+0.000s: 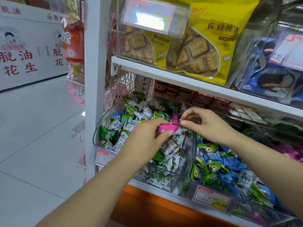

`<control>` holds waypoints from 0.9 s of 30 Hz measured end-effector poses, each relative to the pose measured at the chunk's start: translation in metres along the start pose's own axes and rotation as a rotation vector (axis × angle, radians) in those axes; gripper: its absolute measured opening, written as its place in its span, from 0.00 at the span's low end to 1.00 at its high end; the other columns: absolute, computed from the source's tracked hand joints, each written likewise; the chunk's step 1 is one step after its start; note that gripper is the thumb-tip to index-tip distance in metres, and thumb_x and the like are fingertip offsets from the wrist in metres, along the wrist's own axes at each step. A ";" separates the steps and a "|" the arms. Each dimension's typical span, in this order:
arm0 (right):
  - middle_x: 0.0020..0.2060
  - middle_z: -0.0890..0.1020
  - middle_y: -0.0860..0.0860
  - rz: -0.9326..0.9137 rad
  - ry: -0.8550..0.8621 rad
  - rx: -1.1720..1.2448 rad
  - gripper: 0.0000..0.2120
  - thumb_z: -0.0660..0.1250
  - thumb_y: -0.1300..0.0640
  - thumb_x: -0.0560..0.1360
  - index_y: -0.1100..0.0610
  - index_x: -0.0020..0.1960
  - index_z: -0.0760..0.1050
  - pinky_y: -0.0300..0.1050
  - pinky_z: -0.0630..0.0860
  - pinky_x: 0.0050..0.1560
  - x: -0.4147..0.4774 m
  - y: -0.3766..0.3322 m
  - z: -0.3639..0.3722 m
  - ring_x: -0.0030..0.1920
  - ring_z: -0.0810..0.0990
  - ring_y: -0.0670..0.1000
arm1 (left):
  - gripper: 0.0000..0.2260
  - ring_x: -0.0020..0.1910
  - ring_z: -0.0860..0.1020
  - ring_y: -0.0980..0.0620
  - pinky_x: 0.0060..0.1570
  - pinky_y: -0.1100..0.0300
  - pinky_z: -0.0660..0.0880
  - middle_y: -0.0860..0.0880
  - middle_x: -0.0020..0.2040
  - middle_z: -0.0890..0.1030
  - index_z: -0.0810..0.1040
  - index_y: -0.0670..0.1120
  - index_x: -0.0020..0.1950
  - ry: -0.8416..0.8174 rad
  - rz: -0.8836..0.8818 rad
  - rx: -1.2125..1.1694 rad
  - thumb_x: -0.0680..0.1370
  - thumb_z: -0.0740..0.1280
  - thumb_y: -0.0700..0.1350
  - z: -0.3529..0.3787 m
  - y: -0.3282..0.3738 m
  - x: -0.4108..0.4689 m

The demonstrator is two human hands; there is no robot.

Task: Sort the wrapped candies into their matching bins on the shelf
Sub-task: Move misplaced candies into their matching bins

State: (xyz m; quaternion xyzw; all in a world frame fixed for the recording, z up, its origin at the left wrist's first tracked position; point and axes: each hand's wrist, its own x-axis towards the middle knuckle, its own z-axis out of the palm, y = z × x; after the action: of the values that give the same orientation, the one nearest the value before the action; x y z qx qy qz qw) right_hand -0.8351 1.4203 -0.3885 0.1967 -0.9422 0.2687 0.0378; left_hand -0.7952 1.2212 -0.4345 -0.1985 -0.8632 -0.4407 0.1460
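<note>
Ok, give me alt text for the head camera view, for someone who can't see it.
A person's left hand pinches a pink candy over a clear bin of green and white candies, while the right hand, fingers curled, touches a second pink candy. A neighbouring bin holds blue and green candies; biscuit bags sit above.

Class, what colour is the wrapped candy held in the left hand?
Bright pink candy, head view.
</note>
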 end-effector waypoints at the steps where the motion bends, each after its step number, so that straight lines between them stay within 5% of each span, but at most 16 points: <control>1: 0.53 0.81 0.48 0.008 0.023 -0.129 0.12 0.66 0.47 0.75 0.51 0.55 0.75 0.44 0.73 0.56 0.008 0.006 0.001 0.54 0.78 0.46 | 0.12 0.31 0.72 0.66 0.32 0.72 0.66 0.60 0.34 0.73 0.78 0.51 0.61 0.023 -0.025 0.001 0.78 0.66 0.50 -0.001 -0.001 0.001; 5: 0.66 0.73 0.53 0.077 -0.075 -0.364 0.27 0.65 0.49 0.76 0.53 0.72 0.63 0.45 0.71 0.62 0.043 0.024 0.014 0.62 0.74 0.53 | 0.13 0.32 0.70 0.73 0.32 0.76 0.65 0.62 0.32 0.68 0.78 0.48 0.62 0.075 -0.052 -0.003 0.79 0.66 0.48 -0.003 -0.001 0.002; 14: 0.55 0.78 0.53 0.104 -0.075 -0.691 0.28 0.70 0.48 0.70 0.49 0.67 0.67 0.48 0.72 0.58 0.078 0.034 0.039 0.57 0.75 0.57 | 0.11 0.35 0.71 0.70 0.33 0.74 0.65 0.62 0.35 0.72 0.78 0.50 0.60 0.091 -0.063 -0.001 0.78 0.66 0.49 -0.007 -0.005 0.003; 18: 0.45 0.74 0.50 0.078 -0.036 -0.535 0.25 0.71 0.54 0.69 0.50 0.65 0.70 0.43 0.70 0.48 0.072 0.031 0.039 0.54 0.75 0.55 | 0.11 0.35 0.71 0.71 0.34 0.75 0.65 0.62 0.36 0.73 0.79 0.50 0.60 0.087 -0.073 0.002 0.78 0.66 0.49 -0.010 -0.007 0.003; 22: 0.54 0.78 0.50 0.039 -0.018 -0.256 0.26 0.72 0.57 0.69 0.53 0.66 0.70 0.46 0.75 0.52 0.054 0.020 0.034 0.52 0.78 0.51 | 0.12 0.32 0.71 0.71 0.31 0.74 0.66 0.61 0.33 0.72 0.78 0.50 0.60 0.100 -0.094 -0.008 0.78 0.67 0.49 -0.014 -0.007 0.001; 27: 0.56 0.72 0.38 -0.022 0.139 -0.131 0.24 0.72 0.52 0.72 0.47 0.66 0.70 0.32 0.64 0.57 0.005 -0.001 0.023 0.56 0.69 0.38 | 0.09 0.29 0.75 0.61 0.24 0.67 0.65 0.53 0.34 0.78 0.70 0.52 0.54 0.104 -0.164 -0.038 0.77 0.66 0.53 -0.015 -0.004 0.001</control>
State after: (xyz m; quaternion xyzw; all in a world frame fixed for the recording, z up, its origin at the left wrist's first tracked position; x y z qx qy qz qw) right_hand -0.8386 1.4062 -0.4066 0.1852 -0.9506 0.2191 0.1188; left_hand -0.7965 1.2067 -0.4285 -0.1070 -0.8592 -0.4773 0.1502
